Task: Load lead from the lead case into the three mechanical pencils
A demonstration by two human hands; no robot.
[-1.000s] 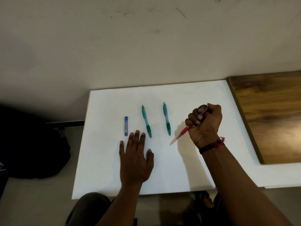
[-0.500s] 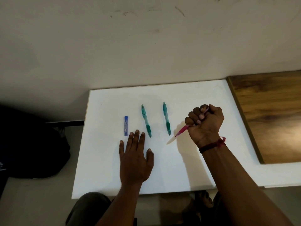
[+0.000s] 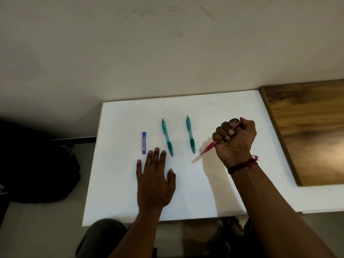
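A slim blue lead case (image 3: 143, 143) lies on the white table (image 3: 186, 192), left of two teal mechanical pencils (image 3: 167, 137) (image 3: 190, 134) that lie side by side, tips toward me. My right hand (image 3: 235, 139) is closed in a fist around a pink mechanical pencil (image 3: 208, 148), tip pointing down-left just above the table, thumb over its top end. My left hand (image 3: 155, 178) rests flat on the table, fingers spread, fingertips just below the lead case and the left teal pencil.
A brown wooden board (image 3: 309, 131) covers the table's right side. A plain wall stands behind the table. A dark bag (image 3: 37, 170) sits on the floor to the left. My knees show under the table's near edge.
My right hand with the pink pencil has shifted slightly to the right and down. My left hand and the things on the table have stayed still.
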